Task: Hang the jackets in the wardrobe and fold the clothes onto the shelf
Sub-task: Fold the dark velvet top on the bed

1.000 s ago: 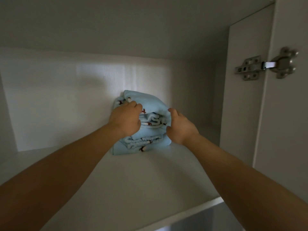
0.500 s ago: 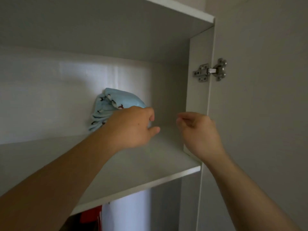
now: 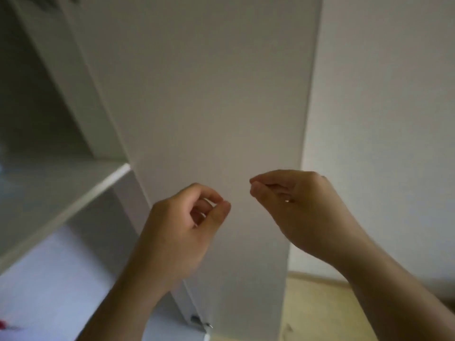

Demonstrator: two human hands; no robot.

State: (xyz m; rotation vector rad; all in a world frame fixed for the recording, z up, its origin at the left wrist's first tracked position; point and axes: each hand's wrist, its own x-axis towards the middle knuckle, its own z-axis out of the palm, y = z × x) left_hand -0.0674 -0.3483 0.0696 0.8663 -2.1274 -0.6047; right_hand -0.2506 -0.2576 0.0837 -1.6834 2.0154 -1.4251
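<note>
My left hand and my right hand hover side by side in front of the white wardrobe door. Each has loosely curled fingers and holds nothing. The wardrobe shelf runs along the left, its front edge a little left of my left hand. The folded light-blue garment is out of view. The picture is blurred by motion.
The open door stands straight ahead with a metal hinge near its lower edge. A white wall and light wooden floor lie to the right. Something red shows at the bottom left, below the shelf.
Both hands let go of the blue garment on the shelf and drew back out of the wardrobe. The view swung right and down, so the garment left the picture.
</note>
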